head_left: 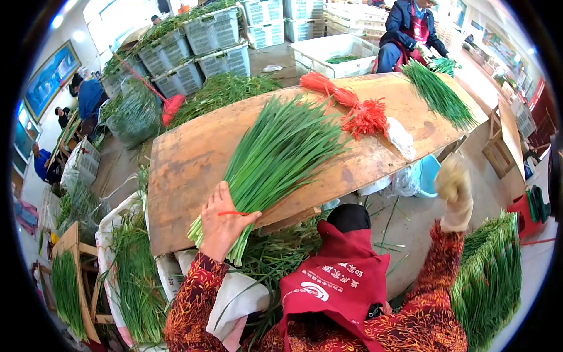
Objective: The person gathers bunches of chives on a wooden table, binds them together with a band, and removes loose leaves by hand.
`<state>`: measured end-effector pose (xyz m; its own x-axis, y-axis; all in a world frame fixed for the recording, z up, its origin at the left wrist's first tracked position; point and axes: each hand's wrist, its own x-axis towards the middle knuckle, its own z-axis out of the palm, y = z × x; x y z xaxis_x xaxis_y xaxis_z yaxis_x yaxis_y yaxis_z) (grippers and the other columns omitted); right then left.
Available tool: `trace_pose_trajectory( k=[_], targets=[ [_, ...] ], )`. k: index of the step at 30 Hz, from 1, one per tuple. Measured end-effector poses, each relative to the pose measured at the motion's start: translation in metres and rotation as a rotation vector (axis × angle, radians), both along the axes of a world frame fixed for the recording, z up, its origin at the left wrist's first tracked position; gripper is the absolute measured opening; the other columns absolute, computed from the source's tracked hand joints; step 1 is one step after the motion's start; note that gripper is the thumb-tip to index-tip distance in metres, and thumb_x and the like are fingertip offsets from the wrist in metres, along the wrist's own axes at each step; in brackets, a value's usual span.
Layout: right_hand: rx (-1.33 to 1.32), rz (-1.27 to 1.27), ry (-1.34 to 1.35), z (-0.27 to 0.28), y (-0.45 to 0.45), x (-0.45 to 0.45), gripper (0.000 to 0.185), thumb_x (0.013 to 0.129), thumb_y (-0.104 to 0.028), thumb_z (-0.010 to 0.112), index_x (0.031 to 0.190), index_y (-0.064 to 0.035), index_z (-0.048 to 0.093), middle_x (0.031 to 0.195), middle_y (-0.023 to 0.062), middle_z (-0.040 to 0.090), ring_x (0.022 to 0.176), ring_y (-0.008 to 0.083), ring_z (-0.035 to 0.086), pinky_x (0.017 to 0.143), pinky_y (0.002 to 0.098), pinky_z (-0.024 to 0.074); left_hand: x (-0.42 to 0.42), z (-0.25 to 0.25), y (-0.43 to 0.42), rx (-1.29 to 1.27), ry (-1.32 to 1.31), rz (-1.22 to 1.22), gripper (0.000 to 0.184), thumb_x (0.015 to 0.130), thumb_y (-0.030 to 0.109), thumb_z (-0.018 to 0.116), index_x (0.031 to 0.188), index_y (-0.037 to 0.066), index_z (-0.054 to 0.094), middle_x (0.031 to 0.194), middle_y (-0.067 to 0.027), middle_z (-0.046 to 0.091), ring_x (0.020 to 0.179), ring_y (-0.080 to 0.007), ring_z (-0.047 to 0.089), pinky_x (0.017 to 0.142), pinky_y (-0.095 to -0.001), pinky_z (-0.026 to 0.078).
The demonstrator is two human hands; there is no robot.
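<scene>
A large bunch of green garlic chives (281,155) lies on the wooden board, its leaves fanned toward the far side. My left hand (220,220) is bare and closed over the pale stem ends at the near edge. A thin red strip (236,213) crosses that hand's thumb side, over the stems. Out to the right, my right hand (453,190) wears a pale work glove and is raised off the board. Motion smears its fingers, so whether it holds anything is unclear.
The wooden board (187,170) also bears red ties (365,116), a white cloth (400,139) and another chive bunch (437,94). Stacked chives (488,281) stand at right, a chive-filled crate (138,276) at left. A blue basin (430,176) sits below. Across the board, a co-worker (410,35) handles chives.
</scene>
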<state>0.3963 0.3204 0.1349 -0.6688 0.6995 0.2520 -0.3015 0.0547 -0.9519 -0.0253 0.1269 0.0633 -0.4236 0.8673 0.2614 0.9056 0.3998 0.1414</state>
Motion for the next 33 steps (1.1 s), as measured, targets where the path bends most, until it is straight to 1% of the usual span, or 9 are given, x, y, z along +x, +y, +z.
trace_pose_trajectory(
  k=[2,8,10,12,16,21,24,27,33],
  targets=[
    [-0.074,-0.171,-0.773,-0.029,-0.019,-0.02,0.016,0.087,-0.014,0.05,0.074,-0.0086,0.059,0.061,0.0017,0.055,0.057,0.011,0.056,0.053,0.0254,0.0427,0.001,-0.002,-0.002,0.033,0.019,-0.028,0.097,0.057,0.049,0.077,0.125,-0.007,0.036,0.119,-0.0224,0.052,0.108,-0.0335,0.052,0.09,-0.0409,0.042],
    [0.409,-0.089,-0.918,-0.038,-0.057,-0.116,0.028,0.084,-0.025,0.059,0.101,-0.0022,0.063,0.097,0.0121,0.065,0.09,0.0241,0.062,0.08,0.0324,0.0476,-0.002,0.0,-0.004,0.01,0.027,-0.04,0.094,0.06,0.05,0.075,0.124,-0.007,0.036,0.115,-0.0215,0.053,0.104,-0.0326,0.053,0.087,-0.0399,0.043],
    [0.303,0.035,-0.616,-0.035,-0.068,-0.171,0.029,0.086,-0.026,0.058,0.105,-0.0036,0.063,0.103,0.0151,0.063,0.093,0.0258,0.062,0.083,0.0326,0.0467,-0.002,-0.001,-0.003,0.029,0.05,-0.047,0.094,0.061,0.05,0.074,0.123,-0.007,0.036,0.114,-0.0215,0.053,0.103,-0.0324,0.054,0.086,-0.0397,0.043],
    [0.46,0.107,-0.456,-0.035,-0.081,-0.224,0.027,0.084,-0.028,0.06,0.103,-0.0073,0.063,0.102,0.0146,0.062,0.089,0.0261,0.062,0.08,0.0333,0.0474,-0.003,-0.002,-0.003,0.045,0.068,-0.048,0.094,0.061,0.051,0.074,0.123,-0.008,0.036,0.114,-0.0217,0.053,0.103,-0.032,0.054,0.086,-0.0395,0.044],
    [0.821,0.185,-0.589,-0.034,-0.095,-0.29,0.027,0.081,-0.034,0.062,0.097,-0.0112,0.064,0.087,0.0113,0.062,0.079,0.0296,0.061,0.07,0.0373,0.0475,-0.002,0.002,-0.002,-0.018,0.033,-0.019,0.092,0.061,0.053,0.072,0.121,-0.007,0.038,0.116,-0.0158,0.052,0.104,-0.0269,0.054,0.083,-0.0382,0.045],
    [0.984,0.113,-0.506,-0.058,-0.095,-0.309,0.022,0.08,-0.034,0.061,0.086,-0.0126,0.064,0.078,0.0083,0.062,0.071,0.0301,0.06,0.064,0.0392,0.0472,-0.008,-0.004,-0.004,0.04,0.046,-0.052,0.084,0.06,0.043,0.074,0.118,-0.006,0.039,0.112,-0.0156,0.053,0.103,-0.0271,0.054,0.082,-0.0373,0.046],
    [1.166,0.073,-0.475,-0.066,-0.094,-0.312,0.014,0.076,-0.023,0.065,0.085,-0.0128,0.062,0.074,0.004,0.058,0.069,0.0249,0.057,0.062,0.0351,0.0445,-0.008,-0.005,-0.005,0.077,0.043,-0.043,0.082,0.06,0.041,0.075,0.118,-0.006,0.04,0.111,-0.0159,0.054,0.102,-0.027,0.055,0.082,-0.0373,0.045],
    [1.137,0.072,-0.402,-0.065,-0.095,-0.317,0.011,0.076,-0.021,0.063,0.08,-0.0113,0.06,0.074,0.0042,0.056,0.069,0.0248,0.055,0.063,0.0356,0.0431,-0.009,-0.011,-0.007,0.207,-0.037,-0.041,0.079,0.06,0.038,0.075,0.117,-0.005,0.041,0.109,-0.0164,0.055,0.101,-0.0278,0.055,0.083,-0.0378,0.045],
    [1.505,0.047,-0.345,-0.057,-0.095,-0.346,0.013,0.075,-0.022,0.061,0.075,-0.0095,0.057,0.071,0.0049,0.053,0.071,0.0252,0.053,0.072,0.0376,0.0404,-0.012,-0.022,-0.01,0.379,-0.138,-0.044,0.077,0.061,0.038,0.074,0.118,-0.002,0.042,0.111,-0.0173,0.055,0.103,-0.0308,0.054,0.087,-0.0393,0.043]
  ],
)
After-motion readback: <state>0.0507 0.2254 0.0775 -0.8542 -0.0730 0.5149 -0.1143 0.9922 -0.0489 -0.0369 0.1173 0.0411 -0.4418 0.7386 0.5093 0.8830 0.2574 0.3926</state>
